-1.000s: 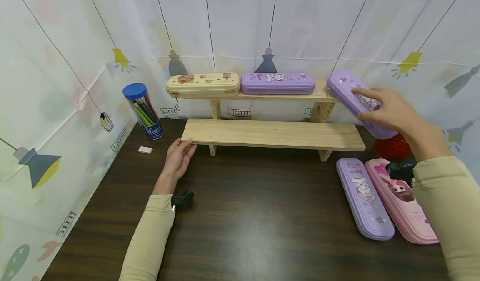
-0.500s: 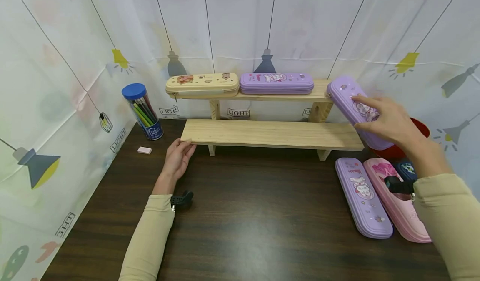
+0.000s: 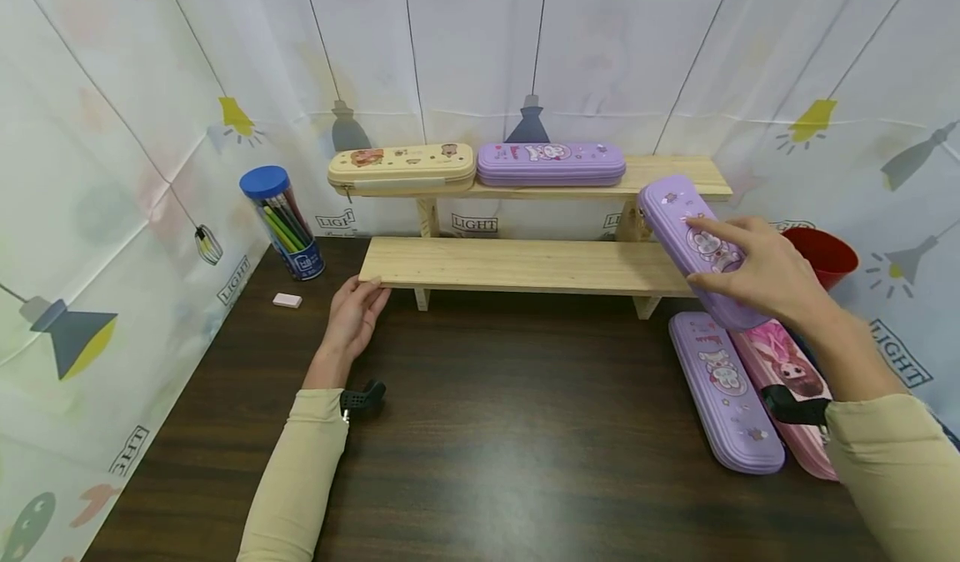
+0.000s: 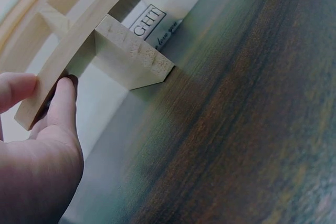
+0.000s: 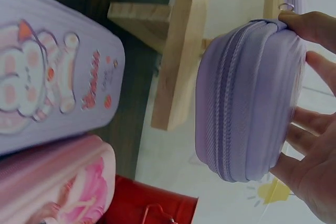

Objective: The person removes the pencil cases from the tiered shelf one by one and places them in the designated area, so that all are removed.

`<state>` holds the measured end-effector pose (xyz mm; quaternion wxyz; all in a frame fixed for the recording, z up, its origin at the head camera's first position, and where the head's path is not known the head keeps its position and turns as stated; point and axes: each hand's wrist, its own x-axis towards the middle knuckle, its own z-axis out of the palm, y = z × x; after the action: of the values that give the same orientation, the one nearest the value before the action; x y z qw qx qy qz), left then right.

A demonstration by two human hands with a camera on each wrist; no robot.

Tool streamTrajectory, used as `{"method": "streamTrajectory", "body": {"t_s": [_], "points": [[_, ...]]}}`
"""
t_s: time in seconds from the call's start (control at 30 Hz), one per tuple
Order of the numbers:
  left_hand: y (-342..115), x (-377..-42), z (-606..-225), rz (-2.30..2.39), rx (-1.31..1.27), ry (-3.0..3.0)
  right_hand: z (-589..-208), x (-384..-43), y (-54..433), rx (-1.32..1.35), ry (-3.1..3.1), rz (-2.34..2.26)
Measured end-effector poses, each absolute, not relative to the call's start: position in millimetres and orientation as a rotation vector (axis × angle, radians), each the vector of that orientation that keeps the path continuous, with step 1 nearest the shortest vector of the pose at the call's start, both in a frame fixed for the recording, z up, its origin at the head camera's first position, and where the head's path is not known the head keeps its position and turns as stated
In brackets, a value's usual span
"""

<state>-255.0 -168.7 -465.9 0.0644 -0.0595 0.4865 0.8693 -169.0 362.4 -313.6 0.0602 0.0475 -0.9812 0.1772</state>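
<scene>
My right hand (image 3: 765, 266) grips a purple pencil case (image 3: 678, 212) across its width, tilted in the air over the right end of the lower shelf. The right wrist view shows the held case's zipped side (image 5: 241, 103), with fingers along one face. My left hand (image 3: 354, 316) pinches the front left corner of the wooden two-tier shelf (image 3: 525, 266); in the left wrist view the thumb lies on top of the board (image 4: 63, 72) and a finger beneath. On the upper tier a cream pencil case (image 3: 405, 170) and another purple pencil case (image 3: 551, 164) lie side by side.
Right of the shelf, a purple pencil case (image 3: 726, 391) and a pink pencil case (image 3: 806, 437) lie on the dark table (image 3: 510, 429). Behind them stands a red bucket (image 3: 825, 255). A blue-lidded pencil tub (image 3: 283, 224) and a small eraser (image 3: 287, 300) are at left.
My right hand has brought the purple pencil case down and a little left, away from the upper tier's right end, which now shows. My left hand stays on the shelf corner.
</scene>
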Motion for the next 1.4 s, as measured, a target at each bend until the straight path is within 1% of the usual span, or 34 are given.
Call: {"method": "streamTrajectory", "body": {"t_s": [0.53, 0.93, 1.4], "points": [[-168.3, -255.1, -463.8, 2.608, -0.179, 1.46, -336.0, -135.0, 335.6, 0.106, -3.028, 0.609], [-168.2, -253.5, -462.8, 2.612, -0.207, 1.452, -354.6, -116.8, 318.1, 0.24, -3.038, 0.656], [-167.6, -252.5, -463.8, 2.617, -0.16, 1.467, -379.1, -93.7, 297.6, 0.386, -3.061, 0.662]]}}
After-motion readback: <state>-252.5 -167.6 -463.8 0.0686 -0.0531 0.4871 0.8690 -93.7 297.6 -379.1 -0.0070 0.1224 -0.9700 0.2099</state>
